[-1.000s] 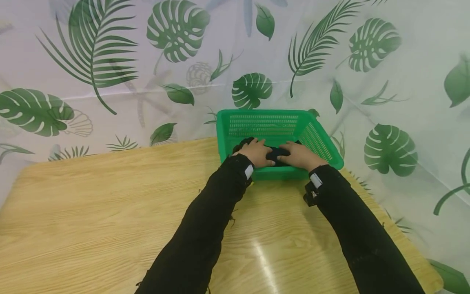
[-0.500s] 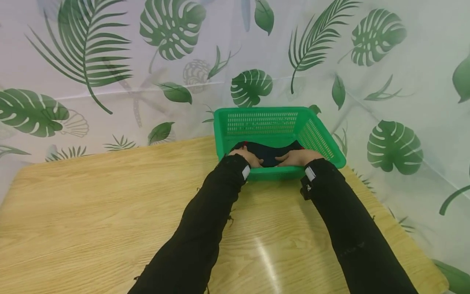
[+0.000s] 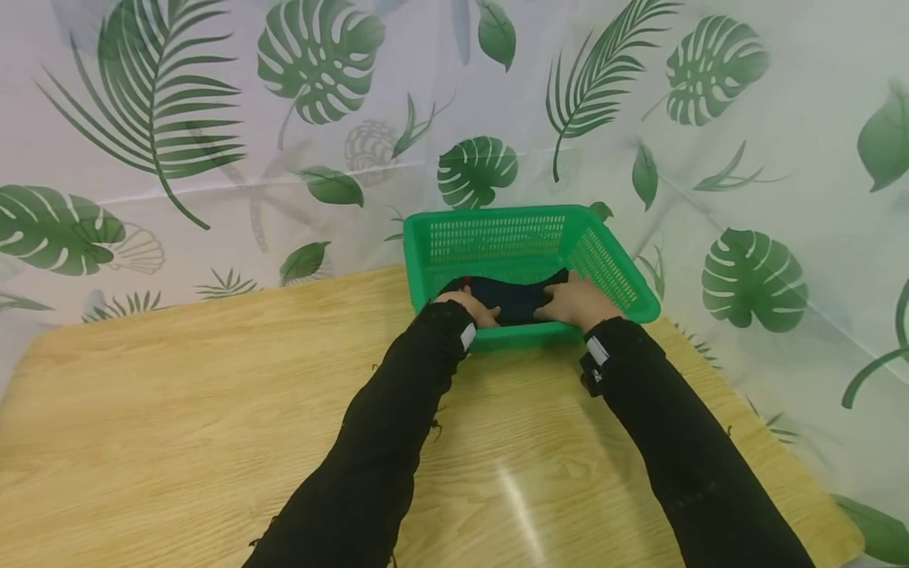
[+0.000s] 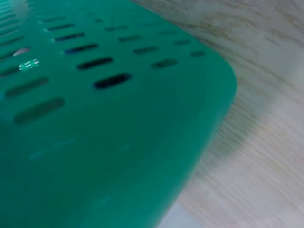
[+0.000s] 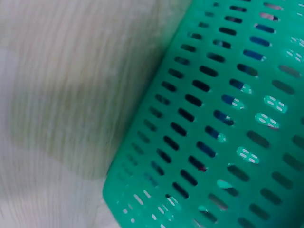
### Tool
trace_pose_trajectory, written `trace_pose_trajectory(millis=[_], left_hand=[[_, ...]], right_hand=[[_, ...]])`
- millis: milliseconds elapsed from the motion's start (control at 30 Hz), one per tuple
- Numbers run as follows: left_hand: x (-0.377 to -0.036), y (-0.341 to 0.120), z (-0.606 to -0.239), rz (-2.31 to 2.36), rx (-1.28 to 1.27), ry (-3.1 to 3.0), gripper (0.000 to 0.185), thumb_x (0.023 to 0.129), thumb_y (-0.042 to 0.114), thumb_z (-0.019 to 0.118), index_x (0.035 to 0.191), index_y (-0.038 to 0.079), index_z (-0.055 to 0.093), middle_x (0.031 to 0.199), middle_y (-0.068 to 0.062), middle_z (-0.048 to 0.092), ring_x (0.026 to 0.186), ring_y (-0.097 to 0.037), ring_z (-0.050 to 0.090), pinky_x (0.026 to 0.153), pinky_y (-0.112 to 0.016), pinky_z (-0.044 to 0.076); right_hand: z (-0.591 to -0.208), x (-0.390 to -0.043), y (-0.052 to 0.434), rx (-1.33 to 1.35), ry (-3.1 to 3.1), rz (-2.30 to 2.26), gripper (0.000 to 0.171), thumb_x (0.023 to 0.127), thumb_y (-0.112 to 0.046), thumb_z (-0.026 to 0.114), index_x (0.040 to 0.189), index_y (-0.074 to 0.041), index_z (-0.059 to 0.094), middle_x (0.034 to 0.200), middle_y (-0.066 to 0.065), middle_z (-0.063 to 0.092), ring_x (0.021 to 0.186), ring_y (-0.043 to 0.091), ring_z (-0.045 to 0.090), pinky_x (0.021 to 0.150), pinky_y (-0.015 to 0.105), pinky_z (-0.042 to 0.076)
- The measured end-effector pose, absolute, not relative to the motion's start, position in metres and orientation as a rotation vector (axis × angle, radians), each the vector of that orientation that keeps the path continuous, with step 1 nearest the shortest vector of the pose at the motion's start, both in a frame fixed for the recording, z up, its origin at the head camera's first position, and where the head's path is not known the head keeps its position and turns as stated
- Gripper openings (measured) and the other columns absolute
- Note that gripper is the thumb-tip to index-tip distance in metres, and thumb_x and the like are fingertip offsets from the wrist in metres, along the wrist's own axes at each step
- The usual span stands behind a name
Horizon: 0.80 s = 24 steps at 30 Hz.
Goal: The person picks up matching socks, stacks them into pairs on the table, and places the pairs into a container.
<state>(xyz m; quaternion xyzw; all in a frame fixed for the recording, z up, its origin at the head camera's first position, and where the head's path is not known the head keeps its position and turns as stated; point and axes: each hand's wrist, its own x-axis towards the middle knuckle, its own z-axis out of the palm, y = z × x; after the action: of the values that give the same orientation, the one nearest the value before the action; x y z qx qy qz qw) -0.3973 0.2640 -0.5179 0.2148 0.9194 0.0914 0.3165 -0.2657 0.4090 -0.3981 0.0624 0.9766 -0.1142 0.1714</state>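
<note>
A green slotted basket [image 3: 600, 264] stands at the far right of the wooden table [image 3: 177, 394]. A dark navy cloth [image 3: 514, 296] with a small red spot lies inside it. My left hand [image 3: 470, 306] rests on the cloth's near left part, fingers pointing right. My right hand [image 3: 574, 302] rests on its near right part with fingers spread. The basket's near wall hides both sets of fingertips. The left wrist view shows only the basket wall [image 4: 95, 123] close up. Through the slots of the basket wall [image 5: 223, 123] in the right wrist view, dark blue cloth shows.
A leaf-printed white curtain [image 3: 213, 158] hangs right behind the table and wraps its right side. The basket stands close to the table's back edge and right corner. Bare wood [image 5: 66, 71] spreads to the left and in front.
Both hands drew back from the middle of the cloth toward the basket's near wall and moved slightly apart. More of the dark cloth now shows between them. The basket stayed put.
</note>
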Motion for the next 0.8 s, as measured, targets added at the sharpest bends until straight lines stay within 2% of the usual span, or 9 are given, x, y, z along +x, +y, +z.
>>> trace_pose_trajectory(millis=[67, 100, 200, 300, 400, 500, 600, 700, 800], left_hand=[[-0.385, 0.254, -0.501, 0.236, 0.616, 2.374, 0.085, 0.089, 0.073, 0.04, 0.151, 0.044, -0.01, 0.157, 0.0, -0.028, 0.145, -0.022, -0.021, 0.118, -0.043, -0.003], [-0.367, 0.245, -0.468, 0.1, 0.612, 2.322, 0.077, 0.095, 0.061, 0.044, 0.155, 0.039, 0.0, 0.161, -0.008, -0.016, 0.148, -0.027, -0.008, 0.118, -0.045, 0.01], [-0.327, 0.219, -0.409, 0.036, 0.67, 2.277, 0.068, 0.099, 0.051, 0.041, 0.156, 0.035, 0.008, 0.161, -0.016, -0.004, 0.148, -0.027, 0.003, 0.117, -0.041, 0.014], [-0.308, 0.201, -0.38, 0.023, 0.682, 2.263, 0.067, 0.1, 0.05, 0.039, 0.156, 0.033, 0.008, 0.16, -0.02, 0.003, 0.146, -0.028, 0.011, 0.116, -0.039, 0.016], [-0.307, 0.194, -0.38, 0.061, 0.654, 2.279, 0.067, 0.1, 0.049, 0.039, 0.157, 0.031, 0.008, 0.16, -0.02, 0.0, 0.148, -0.029, 0.007, 0.117, -0.04, 0.015], [-0.31, 0.188, -0.387, 0.107, 0.612, 2.33, 0.068, 0.1, 0.048, 0.042, 0.157, 0.03, 0.01, 0.162, -0.014, -0.006, 0.149, -0.028, 0.001, 0.118, -0.041, 0.014], [-0.311, 0.187, -0.395, 0.145, 0.682, 2.459, 0.065, 0.099, 0.049, 0.046, 0.155, 0.027, 0.023, 0.162, -0.006, 0.012, 0.148, -0.024, 0.014, 0.116, -0.04, 0.022], [-0.313, 0.188, -0.4, 0.137, 0.8, 2.628, 0.058, 0.1, 0.05, 0.046, 0.15, 0.02, 0.04, 0.155, -0.005, 0.035, 0.141, -0.024, 0.033, 0.114, -0.042, 0.028], [-0.312, 0.184, -0.399, 0.157, 0.876, 2.667, 0.058, 0.101, 0.049, 0.044, 0.146, 0.013, 0.044, 0.153, -0.008, 0.037, 0.142, -0.025, 0.032, 0.115, -0.04, 0.026]], right_hand=[[-0.398, -0.265, 0.408, 0.251, 2.672, -0.33, 0.073, 0.096, -0.04, 0.051, 0.149, 0.005, 0.029, 0.152, 0.039, -0.006, 0.139, 0.058, 0.005, 0.108, 0.068, 0.018], [-0.397, -0.268, 0.407, 0.266, 2.624, -0.329, 0.077, 0.096, -0.042, 0.051, 0.15, 0.005, 0.025, 0.152, 0.039, -0.009, 0.139, 0.057, 0.003, 0.108, 0.069, 0.018], [-0.396, -0.275, 0.402, 0.255, 2.536, -0.303, 0.082, 0.096, -0.046, 0.047, 0.152, 0.005, 0.017, 0.15, 0.04, -0.013, 0.139, 0.057, -0.002, 0.108, 0.069, 0.016], [-0.395, -0.283, 0.398, 0.23, 2.492, -0.292, 0.085, 0.095, -0.049, 0.046, 0.153, 0.003, 0.012, 0.15, 0.04, -0.016, 0.139, 0.056, -0.007, 0.108, 0.07, 0.014], [-0.396, -0.289, 0.392, 0.203, 2.484, -0.28, 0.086, 0.095, -0.05, 0.046, 0.153, 0.002, 0.011, 0.15, 0.039, -0.017, 0.139, 0.057, -0.007, 0.108, 0.07, 0.014], [-0.399, -0.295, 0.384, 0.165, 2.509, -0.283, 0.086, 0.094, -0.051, 0.048, 0.154, 0.0, 0.013, 0.151, 0.038, -0.016, 0.14, 0.056, -0.005, 0.107, 0.071, 0.015], [-0.406, -0.301, 0.382, 0.115, 2.59, -0.295, 0.087, 0.093, -0.051, 0.052, 0.152, 0.003, 0.019, 0.151, 0.04, -0.009, 0.139, 0.058, -0.003, 0.106, 0.072, 0.015], [-0.411, -0.306, 0.386, 0.074, 2.729, -0.277, 0.08, 0.094, -0.047, 0.054, 0.148, 0.007, 0.029, 0.15, 0.042, 0.004, 0.138, 0.058, 0.005, 0.105, 0.072, 0.018], [-0.416, -0.304, 0.394, 0.052, 2.905, -0.228, 0.069, 0.097, -0.039, 0.053, 0.143, 0.01, 0.036, 0.149, 0.042, 0.014, 0.137, 0.058, 0.012, 0.106, 0.07, 0.022]])
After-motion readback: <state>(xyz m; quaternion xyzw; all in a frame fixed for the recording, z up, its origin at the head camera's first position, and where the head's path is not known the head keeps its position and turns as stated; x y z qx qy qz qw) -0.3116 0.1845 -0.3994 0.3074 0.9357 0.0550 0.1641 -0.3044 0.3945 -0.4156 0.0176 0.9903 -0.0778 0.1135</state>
